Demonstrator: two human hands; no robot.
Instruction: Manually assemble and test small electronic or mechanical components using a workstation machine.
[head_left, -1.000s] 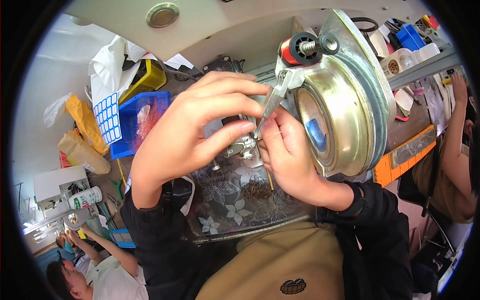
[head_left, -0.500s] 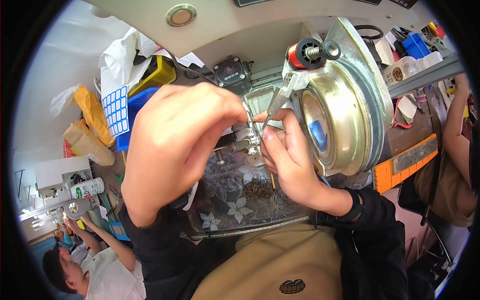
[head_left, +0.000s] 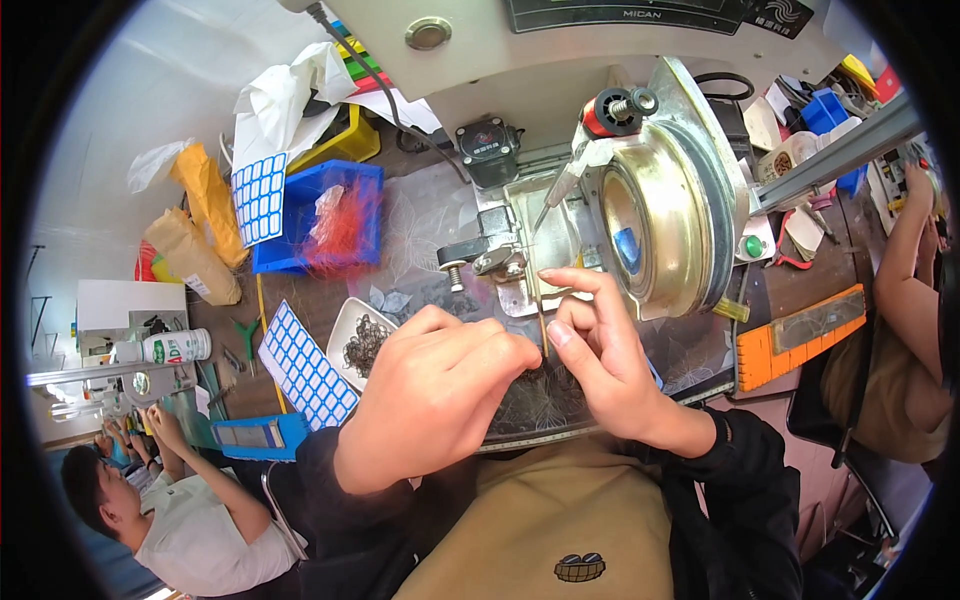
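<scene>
My left hand (head_left: 430, 395) is over the near part of the work table, back of the hand up, with thumb and fingertips pressed together. Whatever sits in that pinch is too small to make out. Close on its right is my right hand (head_left: 620, 375), its index finger and thumb apart and nothing visible between them. A thin tan stick (head_left: 543, 325) stands out between the two hands. Just beyond them lies a small metal clamp fixture (head_left: 500, 260) with a spring screw. A pointed metal nozzle (head_left: 550, 205) comes down over it from the machine.
A large metal wheel (head_left: 665, 225) and a red thread spool (head_left: 610, 112) are at the right. To the left are a white dish (head_left: 345, 330) of dark wire-like pieces, a blue bin (head_left: 268, 225) with red thread, and label sheets (head_left: 305, 355). Other people sit at both sides.
Both hands have drawn back toward me, away from the nozzle and fixture. My right thumb and index finger have parted. The dish and more of the blue bin have come into view.
</scene>
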